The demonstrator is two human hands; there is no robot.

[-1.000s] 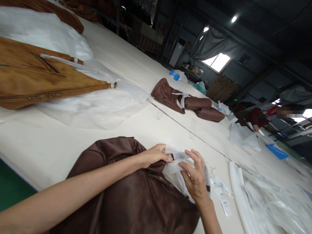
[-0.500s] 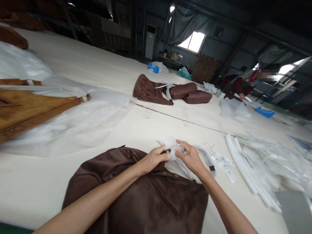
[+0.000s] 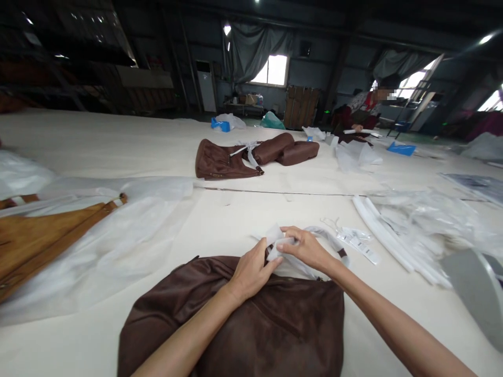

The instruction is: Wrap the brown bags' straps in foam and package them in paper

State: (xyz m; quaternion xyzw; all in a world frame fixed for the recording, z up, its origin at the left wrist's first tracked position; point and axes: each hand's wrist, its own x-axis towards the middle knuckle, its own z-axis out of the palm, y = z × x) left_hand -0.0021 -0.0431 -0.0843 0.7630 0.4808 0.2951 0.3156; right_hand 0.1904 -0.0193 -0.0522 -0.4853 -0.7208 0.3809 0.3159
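A dark brown handbag (image 3: 236, 324) lies on the white table in front of me, its zip edge facing away. At its far edge, my left hand (image 3: 253, 267) pinches a piece of thin white wrapping foam (image 3: 277, 243) around the strap's end. Opposite it, my right hand (image 3: 304, 248) grips the same foam between thumb and fingers. The strap (image 3: 328, 235), wrapped in white, curves behind my right hand. Beside the strap lie white tags (image 3: 359, 246) with strings.
Brown bags (image 3: 228, 159) lie across the table's seam. A tan bag (image 3: 51, 225) rests on white sheeting at left. Foam strips (image 3: 393, 241), clear plastic (image 3: 436, 214) and a grey board (image 3: 473, 288) are at right. Another person (image 3: 359, 112) works at the far right.
My view has levelled and turned slightly right, so the scene sits differently. Both hands stay on the foam at the strap; my right hand has tilted a little closer over it.
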